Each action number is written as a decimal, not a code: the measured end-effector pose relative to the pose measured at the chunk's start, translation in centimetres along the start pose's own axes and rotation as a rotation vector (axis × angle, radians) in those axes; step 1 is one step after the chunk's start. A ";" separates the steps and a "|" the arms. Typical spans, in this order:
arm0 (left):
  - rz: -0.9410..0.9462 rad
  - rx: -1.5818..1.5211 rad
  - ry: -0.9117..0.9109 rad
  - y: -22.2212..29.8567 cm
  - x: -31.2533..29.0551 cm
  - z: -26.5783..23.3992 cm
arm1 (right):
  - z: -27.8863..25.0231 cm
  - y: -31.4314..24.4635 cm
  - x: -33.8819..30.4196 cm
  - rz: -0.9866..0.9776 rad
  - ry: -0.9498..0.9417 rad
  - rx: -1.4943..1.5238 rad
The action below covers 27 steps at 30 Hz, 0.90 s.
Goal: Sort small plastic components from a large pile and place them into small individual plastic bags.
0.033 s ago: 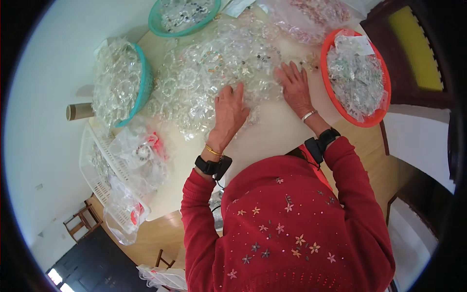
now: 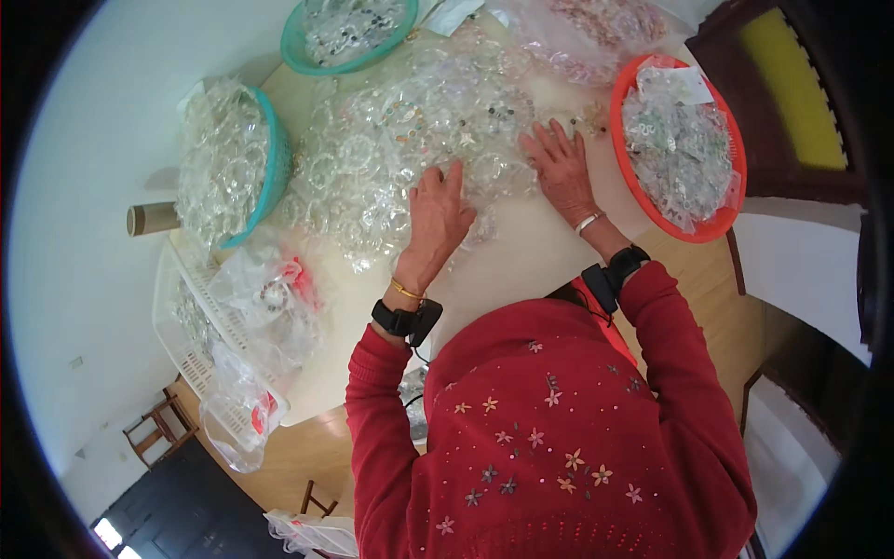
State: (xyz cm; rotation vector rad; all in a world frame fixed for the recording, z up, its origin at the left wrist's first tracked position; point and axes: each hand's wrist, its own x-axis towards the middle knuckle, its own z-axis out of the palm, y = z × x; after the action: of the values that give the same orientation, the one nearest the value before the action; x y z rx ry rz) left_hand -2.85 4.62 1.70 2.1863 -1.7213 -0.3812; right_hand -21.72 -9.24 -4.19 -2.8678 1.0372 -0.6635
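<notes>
A wide heap of small clear plastic bags (image 2: 372,158) with bead bracelets in them spreads over the pale table (image 2: 498,265). At the heap's near edge lies my left hand (image 2: 435,222), fingers apart and bent a little, touching the bags and gripping none. To its right, my right hand (image 2: 564,177) rests with fingers spread at the heap's right edge, its fingertips by the bags. A bracelet with dark beads (image 2: 503,112) shows in the heap just ahead of the right hand.
Full of bagged pieces are a red basket (image 2: 742,158) at right, a teal basket (image 2: 277,163) at left and a green basket (image 2: 291,42) at the back. A large bag of pink items (image 2: 596,37) lies far right. A white crate (image 2: 191,359) with plastic bags stands near left.
</notes>
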 end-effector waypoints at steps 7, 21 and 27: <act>0.136 0.164 0.084 0.5 0.3 -0.4 | -0.6 -0.2 0.2 0.007 -0.007 0.065; -0.156 -0.570 0.041 0.9 8.7 -5.1 | -0.8 -0.3 0.9 0.065 0.003 0.125; 0.286 -0.258 0.286 0.1 20.0 -1.0 | -0.8 -0.3 0.9 0.057 -0.013 0.155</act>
State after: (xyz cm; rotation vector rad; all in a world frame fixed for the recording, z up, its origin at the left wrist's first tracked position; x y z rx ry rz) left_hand 2.13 -14.76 2.52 1.6926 -1.6869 -0.1934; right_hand -21.24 -9.51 -3.09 -2.6971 1.0135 -0.6877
